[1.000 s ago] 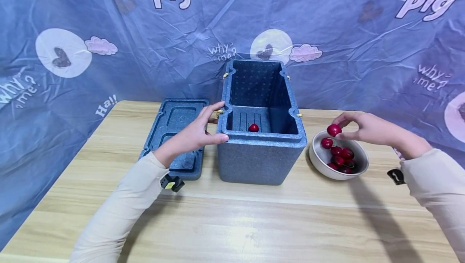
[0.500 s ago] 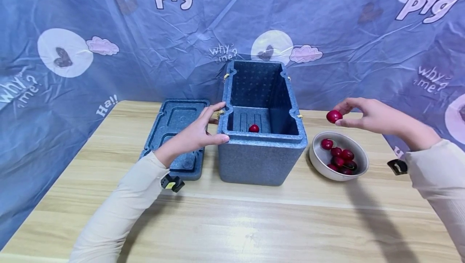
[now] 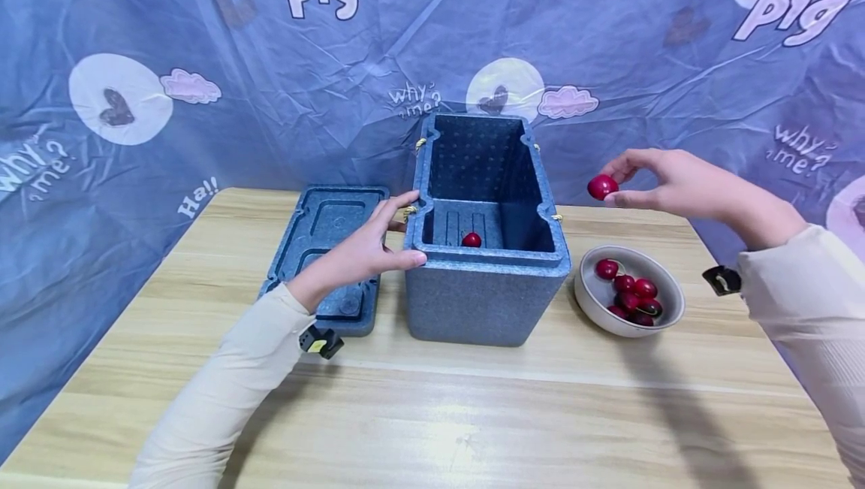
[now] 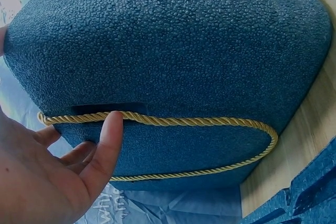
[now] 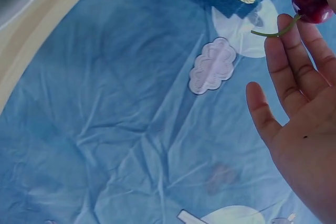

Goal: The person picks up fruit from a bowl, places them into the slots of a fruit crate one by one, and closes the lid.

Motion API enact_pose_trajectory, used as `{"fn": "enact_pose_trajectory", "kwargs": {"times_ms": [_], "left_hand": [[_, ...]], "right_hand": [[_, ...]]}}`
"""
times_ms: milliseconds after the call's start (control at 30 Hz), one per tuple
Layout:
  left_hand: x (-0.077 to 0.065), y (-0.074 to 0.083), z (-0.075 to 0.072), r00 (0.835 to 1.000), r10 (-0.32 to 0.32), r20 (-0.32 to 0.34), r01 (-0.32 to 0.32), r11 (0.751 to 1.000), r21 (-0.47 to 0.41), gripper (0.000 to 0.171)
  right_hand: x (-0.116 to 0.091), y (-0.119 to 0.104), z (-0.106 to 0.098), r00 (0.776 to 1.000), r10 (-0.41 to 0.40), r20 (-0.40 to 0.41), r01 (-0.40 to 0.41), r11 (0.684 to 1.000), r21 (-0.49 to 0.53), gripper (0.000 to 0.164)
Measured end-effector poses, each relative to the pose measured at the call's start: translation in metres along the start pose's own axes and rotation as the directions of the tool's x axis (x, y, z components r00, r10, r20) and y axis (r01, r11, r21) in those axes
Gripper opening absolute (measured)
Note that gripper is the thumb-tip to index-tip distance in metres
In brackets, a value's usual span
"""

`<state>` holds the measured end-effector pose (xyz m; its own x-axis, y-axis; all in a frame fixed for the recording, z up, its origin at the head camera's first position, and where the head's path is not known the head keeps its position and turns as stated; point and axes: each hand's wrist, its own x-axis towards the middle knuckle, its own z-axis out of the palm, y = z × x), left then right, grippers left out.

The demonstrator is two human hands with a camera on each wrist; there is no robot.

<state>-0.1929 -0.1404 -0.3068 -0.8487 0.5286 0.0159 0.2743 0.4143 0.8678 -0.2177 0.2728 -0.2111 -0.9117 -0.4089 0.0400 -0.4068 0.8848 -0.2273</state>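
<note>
My right hand (image 3: 682, 177) pinches a dark red cherry (image 3: 601, 187) between thumb and fingertips, in the air behind and above the white bowl (image 3: 588, 294). The right wrist view shows the green stem on this cherry (image 5: 312, 1). My left hand (image 3: 368, 249) rests against the left near corner of the blue foam box (image 3: 473, 305), thumb on its front and fingers along its left side. One fingertip touches the gold rope (image 4: 194, 121) in the left wrist view. Inside the uncovered box, one red cherry (image 3: 471, 239) lies on the floor. Several cherries (image 3: 627, 300) fill part of the bowl.
A blue foam lid (image 3: 338, 218) lies on the wooden table (image 3: 405, 421) left of the box, partly behind my left forearm. Behind the table hangs a blue printed cloth (image 3: 304, 113). The box's near-right rim stands between the bowl and the box's inside.
My right hand has lifted the cherry up from over the bowl and moved it slightly left, away from the other cherries. The left hand and the box have stayed in place.
</note>
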Motion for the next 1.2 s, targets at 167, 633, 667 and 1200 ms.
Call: {"fn": "enact_pose_trajectory", "kwargs": {"times_ms": [167, 633, 667, 1200], "left_hand": [[0.000, -0.002, 0.000, 1.000, -0.004, -0.004, 0.004, 1.000, 0.007, 0.094], [-0.001, -0.004, 0.000, 1.000, 0.000, -0.005, 0.000, 1.000, -0.006, 0.098], [-0.001, -0.004, 0.000, 1.000, 0.000, -0.004, 0.000, 1.000, -0.005, 0.099], [0.002, -0.004, 0.000, 1.000, 0.012, -0.010, -0.012, 1.000, 0.018, 0.103]], "right_hand": [[0.009, -0.012, -0.007, 1.000, -0.001, 0.025, 0.001, 1.000, 0.016, 0.033], [0.039, -0.053, -0.013, 0.992, -0.112, 0.067, 0.108, 0.993, 0.053, 0.033], [0.040, -0.056, -0.013, 0.991, -0.119, 0.067, 0.116, 0.992, 0.055, 0.033], [0.066, -0.082, 0.000, 0.972, -0.215, 0.090, 0.209, 0.975, 0.077, 0.031]]}}
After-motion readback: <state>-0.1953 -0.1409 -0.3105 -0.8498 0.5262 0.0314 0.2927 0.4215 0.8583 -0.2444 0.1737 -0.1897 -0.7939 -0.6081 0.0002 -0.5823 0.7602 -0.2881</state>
